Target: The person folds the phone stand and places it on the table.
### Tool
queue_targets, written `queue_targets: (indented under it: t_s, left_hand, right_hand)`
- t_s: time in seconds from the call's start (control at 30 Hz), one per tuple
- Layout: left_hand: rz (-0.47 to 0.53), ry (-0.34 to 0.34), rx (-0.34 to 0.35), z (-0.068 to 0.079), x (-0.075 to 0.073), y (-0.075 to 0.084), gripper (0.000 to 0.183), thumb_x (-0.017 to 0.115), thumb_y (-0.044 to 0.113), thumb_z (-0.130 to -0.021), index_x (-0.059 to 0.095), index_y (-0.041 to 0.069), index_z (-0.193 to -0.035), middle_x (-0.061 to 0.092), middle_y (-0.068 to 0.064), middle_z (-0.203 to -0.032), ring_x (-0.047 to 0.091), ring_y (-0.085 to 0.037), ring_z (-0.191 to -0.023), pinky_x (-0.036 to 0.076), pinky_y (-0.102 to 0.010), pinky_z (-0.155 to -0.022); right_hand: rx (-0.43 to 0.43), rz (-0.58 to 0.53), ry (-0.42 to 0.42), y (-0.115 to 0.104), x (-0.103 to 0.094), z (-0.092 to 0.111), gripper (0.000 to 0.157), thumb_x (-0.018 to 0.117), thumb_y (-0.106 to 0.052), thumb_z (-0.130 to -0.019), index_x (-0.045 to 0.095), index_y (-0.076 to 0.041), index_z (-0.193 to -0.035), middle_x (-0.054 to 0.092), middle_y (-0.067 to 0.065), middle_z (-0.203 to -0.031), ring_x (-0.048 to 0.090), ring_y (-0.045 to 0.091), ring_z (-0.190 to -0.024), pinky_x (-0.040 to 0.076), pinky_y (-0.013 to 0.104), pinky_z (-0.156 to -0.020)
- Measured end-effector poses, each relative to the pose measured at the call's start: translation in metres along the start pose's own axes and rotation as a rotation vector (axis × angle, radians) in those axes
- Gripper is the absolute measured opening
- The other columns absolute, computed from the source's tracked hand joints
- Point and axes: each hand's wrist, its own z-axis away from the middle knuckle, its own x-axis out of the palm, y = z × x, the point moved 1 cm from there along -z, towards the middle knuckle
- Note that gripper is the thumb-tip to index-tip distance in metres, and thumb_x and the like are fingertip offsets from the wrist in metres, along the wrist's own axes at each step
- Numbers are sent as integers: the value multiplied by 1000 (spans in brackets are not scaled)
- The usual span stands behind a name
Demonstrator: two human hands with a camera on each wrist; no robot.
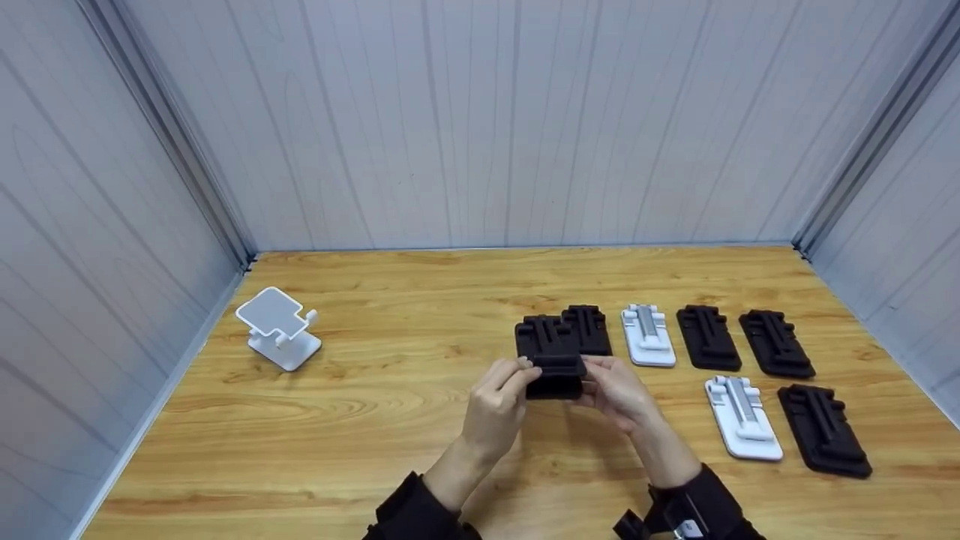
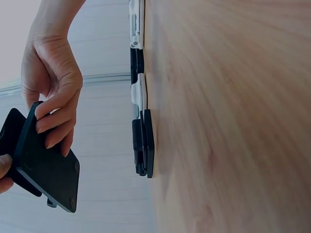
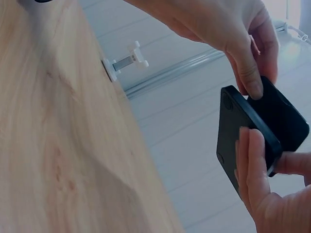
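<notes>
Both hands hold a black folding phone stand (image 1: 553,387) above the table, its two panels spread partly apart. On the left side, my left hand (image 1: 495,405) pinches the upper panel between thumb and fingers. My right hand (image 1: 619,390) grips the stand from the right; in the left wrist view its fingers lie along the flat base (image 2: 51,167). The gap between panels shows in the right wrist view, where the left thumb reaches the inner panel (image 3: 282,116). Just behind the held stand lie two folded black phone stands (image 1: 589,330), one partly covered by it.
An unfolded white phone stand (image 1: 277,322) stands at the table's left. To the right lie several folded stands: white ones (image 1: 649,337) and black ones (image 1: 825,431). Pale panel walls (image 1: 480,127) enclose the wooden table (image 1: 337,450) at the back and sides.
</notes>
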Motion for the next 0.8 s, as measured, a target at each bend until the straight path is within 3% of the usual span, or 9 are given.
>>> queue_targets:
  t_s: [0.13,0.3,0.4,0.5,0.63,0.8]
  left_hand:
    - [-15,7,31,-1,-2,1,23,44,-4,-89,63,-2,-76,59,-8,-77,59,-18,-73,50,-18,-73]
    - [-30,26,91,-1,-4,3,27,39,-3,-92,62,-2,-78,59,-8,-77,60,-19,-74,51,-27,-72]
    - [-21,18,95,1,-3,3,26,39,-2,-92,62,-2,-79,59,-8,-78,60,-19,-73,51,-25,-73]
    - [-5,-21,61,3,-4,3,17,48,-7,-87,62,-1,-80,58,-7,-79,59,-18,-73,50,-19,-74]
    - [102,-73,-81,3,-7,4,12,64,-8,-74,64,1,-82,59,-7,-83,58,-17,-77,49,-17,-73]
    - [383,-59,-446,-1,-9,4,22,71,7,-74,64,1,-95,59,-9,-95,56,-20,-89,50,-31,-78]
  right_hand:
    - [30,-38,-1,-3,0,1,29,38,-13,-96,63,0,-91,66,12,-82,64,21,-72,54,30,-64]
    - [62,-32,0,-4,1,1,41,34,-31,-97,56,4,-98,65,12,-85,64,23,-72,54,33,-63]
    - [56,-2,3,-3,1,1,40,42,-33,-94,57,4,-95,65,11,-82,64,22,-71,54,32,-63]
    - [41,16,6,-3,1,1,31,48,-27,-92,61,0,-87,66,9,-77,64,20,-69,54,31,-61]
    - [29,26,12,-5,1,1,26,47,-22,-92,62,-3,-83,66,8,-75,64,19,-69,54,30,-61]
    - [11,24,45,-8,0,2,24,49,-21,-91,60,0,-86,66,8,-76,64,19,-70,54,32,-67]
